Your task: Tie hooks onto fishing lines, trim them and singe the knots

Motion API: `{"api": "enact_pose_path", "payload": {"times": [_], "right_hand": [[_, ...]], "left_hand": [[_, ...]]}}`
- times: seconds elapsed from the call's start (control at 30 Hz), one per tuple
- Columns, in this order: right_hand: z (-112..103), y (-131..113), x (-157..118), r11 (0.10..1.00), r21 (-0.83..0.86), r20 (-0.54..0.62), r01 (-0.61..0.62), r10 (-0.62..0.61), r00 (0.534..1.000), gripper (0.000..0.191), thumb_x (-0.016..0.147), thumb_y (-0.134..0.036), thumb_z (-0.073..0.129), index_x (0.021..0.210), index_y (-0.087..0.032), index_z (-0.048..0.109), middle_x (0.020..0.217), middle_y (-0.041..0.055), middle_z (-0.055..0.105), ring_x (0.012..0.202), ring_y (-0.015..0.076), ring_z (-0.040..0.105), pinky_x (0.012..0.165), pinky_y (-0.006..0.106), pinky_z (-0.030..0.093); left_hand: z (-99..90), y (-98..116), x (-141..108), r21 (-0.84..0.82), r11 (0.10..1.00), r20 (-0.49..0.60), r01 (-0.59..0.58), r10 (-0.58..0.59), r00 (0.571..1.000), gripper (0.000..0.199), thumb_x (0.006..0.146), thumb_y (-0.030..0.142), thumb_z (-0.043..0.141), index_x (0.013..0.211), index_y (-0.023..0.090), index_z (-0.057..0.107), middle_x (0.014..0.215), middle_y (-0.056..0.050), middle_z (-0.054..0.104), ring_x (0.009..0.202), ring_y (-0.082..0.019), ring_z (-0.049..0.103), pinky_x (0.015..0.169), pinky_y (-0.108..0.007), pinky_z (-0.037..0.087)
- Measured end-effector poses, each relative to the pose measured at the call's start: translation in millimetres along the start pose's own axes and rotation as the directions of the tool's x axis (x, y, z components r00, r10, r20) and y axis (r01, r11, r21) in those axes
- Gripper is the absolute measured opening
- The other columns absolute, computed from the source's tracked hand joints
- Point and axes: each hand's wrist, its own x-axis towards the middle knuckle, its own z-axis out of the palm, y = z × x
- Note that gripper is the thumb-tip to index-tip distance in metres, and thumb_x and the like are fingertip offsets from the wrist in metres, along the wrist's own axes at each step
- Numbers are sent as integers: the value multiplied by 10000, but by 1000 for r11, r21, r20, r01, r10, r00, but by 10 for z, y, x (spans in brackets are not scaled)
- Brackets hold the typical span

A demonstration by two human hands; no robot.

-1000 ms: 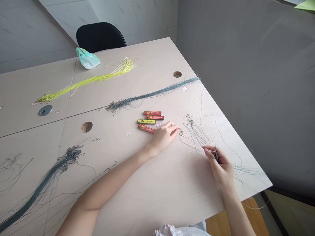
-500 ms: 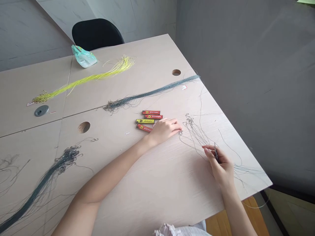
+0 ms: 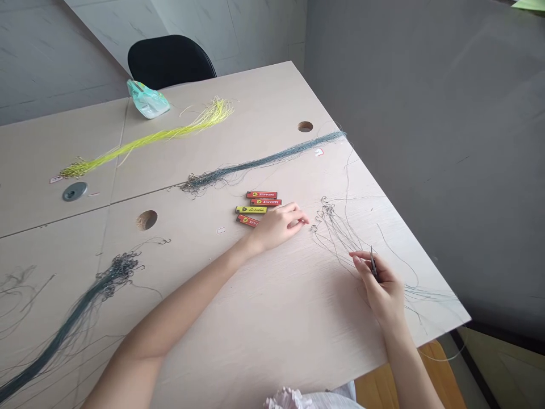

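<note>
My left hand (image 3: 283, 224) is over the table beside the red and yellow lighters (image 3: 251, 210), fingers apart and slightly bent, with nothing in them. Just right of its fingertips lie several small metal hooks (image 3: 327, 209) with thin lines running toward my right hand. My right hand (image 3: 378, 284) is closed around small dark scissors (image 3: 373, 264), their tips pointing up; its thumb and forefinger are close together over the lines. Whether a line is pinched there is too fine to tell. Pale line ends (image 3: 430, 294) spread out to the right of this hand.
A yellow line bundle (image 3: 157, 135), a blue-grey bundle (image 3: 272, 157) and a dark bundle with hooks (image 3: 76, 312) lie on the table (image 3: 255, 318). Farther back are a green plastic bag (image 3: 149, 101) and a black chair (image 3: 170, 59). Round holes open in the tabletop.
My left hand has drawn back slightly to the left from the hooks, and its fingers have spread. Hooks near its fingertips now lie uncovered. My right hand has stayed almost still.
</note>
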Motion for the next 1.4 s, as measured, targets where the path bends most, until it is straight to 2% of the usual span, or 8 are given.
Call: {"api": "enact_pose_path", "payload": {"times": [0.2, 0.57, 0.8, 1.0, 1.1, 1.2, 1.3, 1.4], "right_hand": [[-9, -18, -12, 999, 17, 12, -28, 28, 1000, 339, 858, -511, 633, 908, -179, 687, 551, -61, 355, 456, 80, 264, 439, 244, 228], [-29, 2, -14, 999, -18, 1, -26, 26, 1000, 317, 854, -499, 646, 918, -194, 704, 568, -53, 371, 466, 77, 261, 435, 243, 210], [-19, -7, -14, 998, -31, -6, -54, 54, 999, 350, 833, -530, 645, 913, -195, 707, 559, -52, 359, 454, 83, 276, 423, 237, 228], [-5, -24, -13, 995, 9, -13, -100, 100, 995, 412, 785, -568, 679, 935, -185, 694, 545, -66, 309, 439, 79, 242, 400, 230, 202], [-10, 7, -16, 993, 37, -38, -116, 117, 992, 462, 752, -591, 699, 954, -176, 696, 546, -61, 355, 419, 68, 222, 380, 228, 169], [-16, 67, -10, 997, 40, -78, -65, 68, 995, 489, 738, -592, 713, 963, -158, 712, 538, -46, 424, 410, 72, 241, 375, 240, 192], [-15, 113, 6, 1000, 14, -134, -8, 9, 991, 514, 728, -595, 722, 976, -145, 731, 513, -43, 438, 419, 87, 280, 395, 254, 224], [-11, 118, 20, 999, -36, -182, 29, -35, 983, 543, 716, -624, 715, 971, -145, 745, 530, -24, 491, 443, 104, 326, 424, 269, 256]], "left_hand": [[57, -81, -229, 35, 997, -19, -76, 76, 997, 227, 958, 182, 517, 1018, 232, 730, 910, -13, 665, 843, -153, 617, 808, -284, 448], [87, -72, -255, 110, 988, 7, -108, 108, 994, 287, 952, 131, 498, 1095, 247, 719, 941, -21, 655, 831, -144, 596, 855, -299, 436], [125, 63, -89, 172, 982, 75, -81, 69, 995, 276, 967, 166, 488, 1121, 247, 703, 963, -29, 650, 872, -164, 608, 817, -295, 449], [174, 251, 105, 269, 953, 119, -138, 110, 987, 305, 976, 169, 456, 1190, 244, 661, 1017, -53, 646, 929, -188, 628, 879, -330, 452], [62, 259, -51, 289, 945, 78, -153, 136, 988, 285, 969, 177, 468, 1176, 211, 661, 1031, -71, 650, 965, -205, 620, 883, -350, 454], [-168, 142, -362, 306, 948, -13, -85, 94, 996, 262, 965, 193, 480, 1123, 198, 690, 1024, -75, 662, 959, -200, 623, 882, -348, 451], [-479, -101, -666, 298, 944, -158, 143, -99, 983, 211, 931, 210, 546, 1051, 230, 718, 985, -52, 678, 961, -199, 627, 899, -344, 447], [-807, -419, -826, 270, 890, -288, 366, -288, 913, 180, 909, 210, 559, 981, 221, 724, 973, -54, 682, 963, -212, 627, 912, -355, 452]]}}
